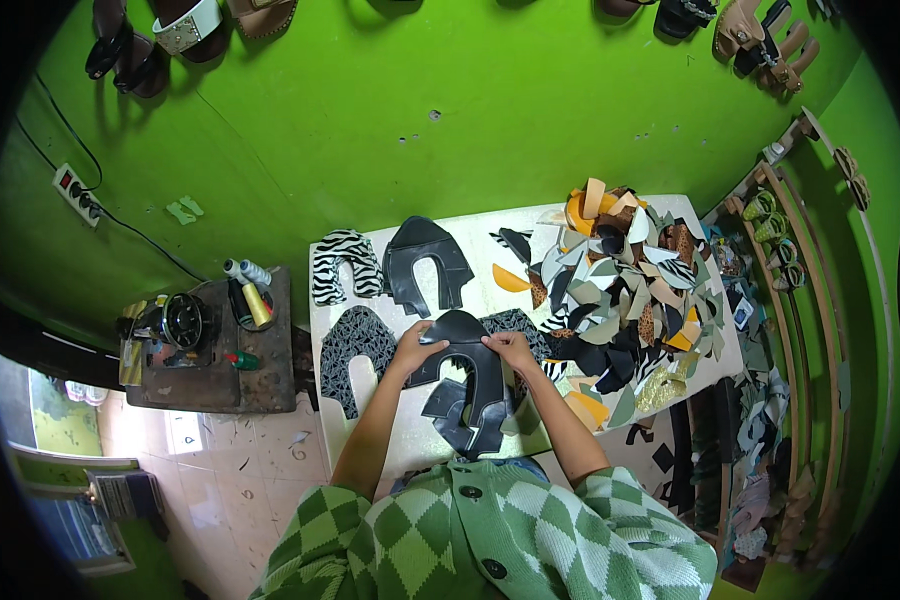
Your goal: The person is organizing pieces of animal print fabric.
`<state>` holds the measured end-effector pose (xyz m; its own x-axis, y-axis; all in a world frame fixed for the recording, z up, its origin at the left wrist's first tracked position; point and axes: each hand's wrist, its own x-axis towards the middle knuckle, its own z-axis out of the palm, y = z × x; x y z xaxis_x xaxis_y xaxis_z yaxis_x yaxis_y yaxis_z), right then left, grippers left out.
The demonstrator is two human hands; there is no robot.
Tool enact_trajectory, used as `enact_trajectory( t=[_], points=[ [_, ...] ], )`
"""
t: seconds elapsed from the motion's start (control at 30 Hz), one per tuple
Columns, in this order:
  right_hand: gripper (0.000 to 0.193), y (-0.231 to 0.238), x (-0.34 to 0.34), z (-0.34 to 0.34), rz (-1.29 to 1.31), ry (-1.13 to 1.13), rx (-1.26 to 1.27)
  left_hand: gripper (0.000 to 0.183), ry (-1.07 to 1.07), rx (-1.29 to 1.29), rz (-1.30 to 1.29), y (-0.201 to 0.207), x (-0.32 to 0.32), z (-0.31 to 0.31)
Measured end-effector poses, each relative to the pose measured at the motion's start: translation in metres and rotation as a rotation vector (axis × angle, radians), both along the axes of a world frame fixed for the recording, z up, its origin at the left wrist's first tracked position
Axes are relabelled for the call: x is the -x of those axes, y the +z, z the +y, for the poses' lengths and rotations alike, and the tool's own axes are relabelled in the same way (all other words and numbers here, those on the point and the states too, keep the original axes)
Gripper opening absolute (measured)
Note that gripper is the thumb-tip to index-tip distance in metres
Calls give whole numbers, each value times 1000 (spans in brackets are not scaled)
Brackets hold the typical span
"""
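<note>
A black, arch-shaped leather shoe upper piece (458, 328) is held over the white table in front of me. My left hand (416, 349) pinches its left edge, thumb on top. My right hand (510, 350) grips the right edge in the same way. Below it lies another black leather piece (460, 432), partly overlapped. Grey-and-black patterned pieces (355, 350) lie to the left, and a similar patterned piece (516, 322) shows behind my right hand. Farther back are black U-shaped pieces (410, 262) and zebra-striped pieces (342, 262).
Mixed leather scraps (620, 290) are heaped over the right side of the white table (500, 225). A sewing machine table (260, 365) at the left carries thread cones (257, 303) and a black handwheel (183, 322). Wooden shoe racks (785, 330) stand right; sandals (190, 28) hang on the green wall.
</note>
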<state>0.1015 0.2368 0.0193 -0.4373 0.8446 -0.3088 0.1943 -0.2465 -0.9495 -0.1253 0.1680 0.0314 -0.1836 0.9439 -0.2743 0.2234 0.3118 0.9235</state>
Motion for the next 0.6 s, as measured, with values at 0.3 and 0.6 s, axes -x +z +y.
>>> enact_trajectory(
  t=[0.3, 0.6],
  points=[
    [17, 48, 54, 115, -21, 26, 107, 42, 98, -32, -170, 6, 53, 82],
    [16, -20, 137, 195, -113, -44, -240, 33, 396, -120, 170, -43, 116, 143]
  ],
)
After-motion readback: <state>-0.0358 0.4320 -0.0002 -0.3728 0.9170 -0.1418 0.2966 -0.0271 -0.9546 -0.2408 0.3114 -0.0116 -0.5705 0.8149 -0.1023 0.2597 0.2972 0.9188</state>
